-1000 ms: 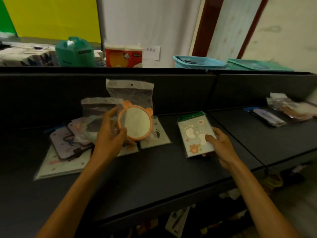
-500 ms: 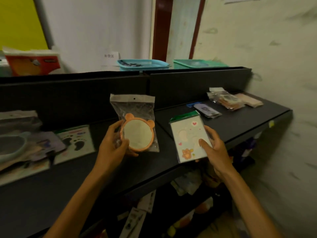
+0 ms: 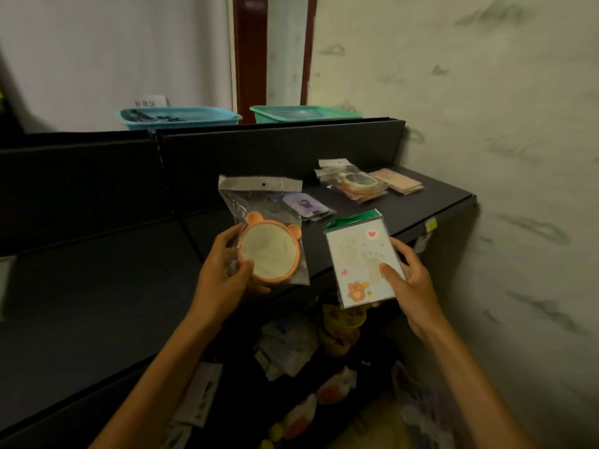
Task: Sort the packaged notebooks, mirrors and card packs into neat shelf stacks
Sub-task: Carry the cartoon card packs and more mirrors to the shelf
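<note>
Set each packet squarely on its matching pile: the bear-eared mirror, in its clear bag, belongs on the mirror stack near the far right of the black shelf, and the paw-print notebook likely goes on a notebook pile, perhaps the pinkish stack beside the mirrors, though that is hard to tell. Your left hand curls around the mirror's left rim. Your right hand pinches the notebook, thumb on its cover. Both packets are raised above the shelf's front edge, forearms reaching forward.
</note>
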Demonstrator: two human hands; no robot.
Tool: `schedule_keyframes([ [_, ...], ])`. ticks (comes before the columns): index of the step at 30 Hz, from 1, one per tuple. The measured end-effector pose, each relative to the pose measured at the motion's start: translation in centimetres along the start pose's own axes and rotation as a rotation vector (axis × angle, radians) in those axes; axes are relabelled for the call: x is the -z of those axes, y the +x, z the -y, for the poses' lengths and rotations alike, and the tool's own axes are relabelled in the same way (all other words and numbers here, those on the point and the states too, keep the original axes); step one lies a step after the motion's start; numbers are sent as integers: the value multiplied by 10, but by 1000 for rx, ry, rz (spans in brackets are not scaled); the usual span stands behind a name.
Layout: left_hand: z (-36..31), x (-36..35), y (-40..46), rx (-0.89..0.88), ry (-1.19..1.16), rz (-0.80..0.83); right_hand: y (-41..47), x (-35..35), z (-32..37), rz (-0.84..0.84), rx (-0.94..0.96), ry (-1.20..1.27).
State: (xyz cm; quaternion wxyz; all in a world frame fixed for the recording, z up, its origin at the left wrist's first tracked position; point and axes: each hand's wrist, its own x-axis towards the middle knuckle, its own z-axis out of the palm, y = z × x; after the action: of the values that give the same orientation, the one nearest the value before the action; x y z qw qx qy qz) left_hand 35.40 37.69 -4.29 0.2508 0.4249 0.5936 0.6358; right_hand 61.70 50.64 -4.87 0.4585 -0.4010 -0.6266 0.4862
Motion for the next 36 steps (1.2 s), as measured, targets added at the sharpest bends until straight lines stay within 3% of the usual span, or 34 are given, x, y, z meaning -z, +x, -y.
schedule_keyframes([
  [14, 18, -114, 101, 10, -77, 65, 108, 72, -28, -43, -32, -27],
  [23, 15, -140, 171, -75, -11, -52, 211, 67, -28, 51, -27, -15],
  [36, 24, -106, 169, 21, 53, -315, 275, 14, -36, 292, 59, 95],
])
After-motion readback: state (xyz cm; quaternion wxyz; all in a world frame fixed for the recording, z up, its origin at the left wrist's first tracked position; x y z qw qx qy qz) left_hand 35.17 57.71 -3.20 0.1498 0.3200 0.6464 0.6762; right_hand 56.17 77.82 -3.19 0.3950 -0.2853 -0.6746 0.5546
